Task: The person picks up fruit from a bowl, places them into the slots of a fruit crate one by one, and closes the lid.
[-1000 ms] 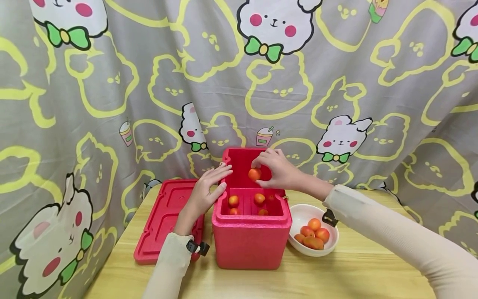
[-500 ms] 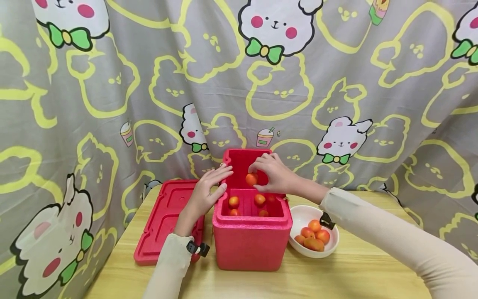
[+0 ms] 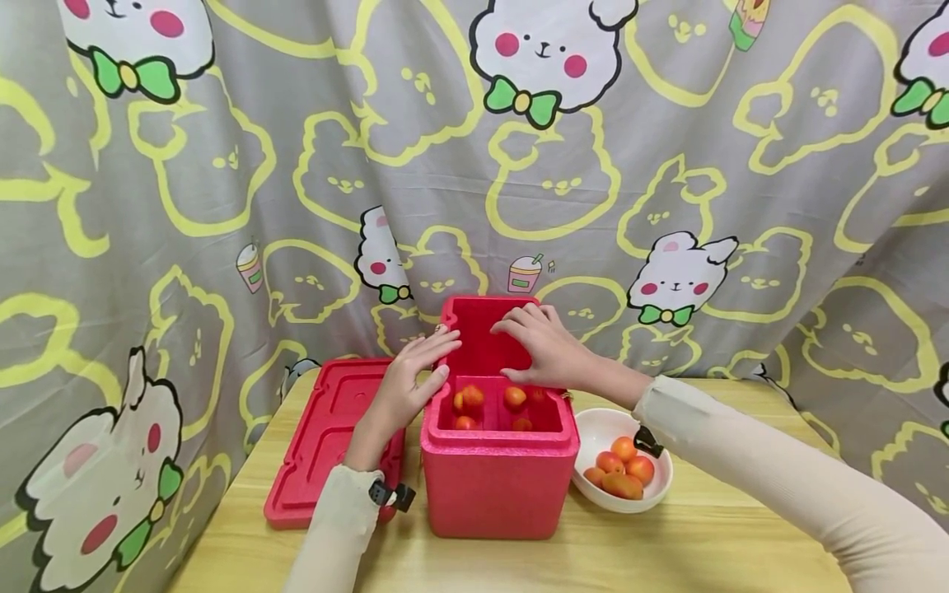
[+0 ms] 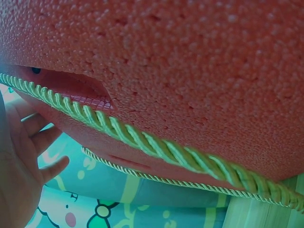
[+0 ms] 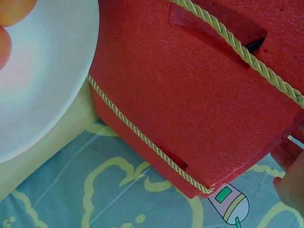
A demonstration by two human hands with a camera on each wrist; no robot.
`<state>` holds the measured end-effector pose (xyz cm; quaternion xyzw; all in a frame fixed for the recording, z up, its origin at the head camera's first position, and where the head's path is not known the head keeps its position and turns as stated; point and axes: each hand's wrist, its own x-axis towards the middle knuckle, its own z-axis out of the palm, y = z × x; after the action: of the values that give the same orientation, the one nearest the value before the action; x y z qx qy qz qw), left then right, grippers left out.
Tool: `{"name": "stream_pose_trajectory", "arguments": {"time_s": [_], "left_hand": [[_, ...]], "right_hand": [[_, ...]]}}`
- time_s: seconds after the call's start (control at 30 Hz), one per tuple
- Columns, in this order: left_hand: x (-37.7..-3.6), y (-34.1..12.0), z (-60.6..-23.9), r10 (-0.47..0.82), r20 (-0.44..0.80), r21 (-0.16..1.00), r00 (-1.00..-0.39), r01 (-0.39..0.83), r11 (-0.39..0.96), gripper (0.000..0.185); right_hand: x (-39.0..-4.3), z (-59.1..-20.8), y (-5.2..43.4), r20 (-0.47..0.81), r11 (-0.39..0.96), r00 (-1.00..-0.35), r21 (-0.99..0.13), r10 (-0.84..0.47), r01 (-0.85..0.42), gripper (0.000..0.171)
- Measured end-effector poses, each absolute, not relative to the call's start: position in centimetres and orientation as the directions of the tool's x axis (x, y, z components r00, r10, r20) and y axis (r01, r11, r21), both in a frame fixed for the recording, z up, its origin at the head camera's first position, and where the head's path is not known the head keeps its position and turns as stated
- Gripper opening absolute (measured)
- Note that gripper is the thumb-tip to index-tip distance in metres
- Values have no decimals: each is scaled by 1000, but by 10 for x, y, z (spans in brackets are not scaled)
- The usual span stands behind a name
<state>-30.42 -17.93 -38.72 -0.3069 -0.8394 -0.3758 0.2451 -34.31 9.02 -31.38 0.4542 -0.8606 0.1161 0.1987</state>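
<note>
A red foam box (image 3: 498, 494) with a tall back part stands in mid-table in the head view. Several orange-red fruits, apricot-like, lie inside its front compartment, among them one fruit (image 3: 515, 399) at the right and one (image 3: 471, 398) at the left. My right hand (image 3: 544, 346) hovers over the compartment, fingers and thumb spread apart with nothing between them. My left hand (image 3: 408, 375) rests with fairly straight fingers against the box's left rim. A white bowl (image 3: 661, 494) at the right holds several more of these fruits.
Left of the box, a red lid (image 3: 326, 445) lies flat on the wooden table (image 3: 667, 552). A gold twisted rope (image 4: 166, 147) runs along the box's side in the left wrist view. A patterned curtain (image 3: 445, 165) hangs close behind.
My right hand came down slightly and let go of a fruit, which is now at the compartment's left side. My left hand stayed on the rim.
</note>
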Motion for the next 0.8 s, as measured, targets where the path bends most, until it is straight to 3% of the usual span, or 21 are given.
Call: {"name": "stream_pose_trajectory", "arguments": {"time_s": [0.8], "left_hand": [[-302,-179,-388,323,650,481,-688,701,527,47]], "right_hand": [[-341,-317,90,524,567,-467,37,-712,-823,58]]}}
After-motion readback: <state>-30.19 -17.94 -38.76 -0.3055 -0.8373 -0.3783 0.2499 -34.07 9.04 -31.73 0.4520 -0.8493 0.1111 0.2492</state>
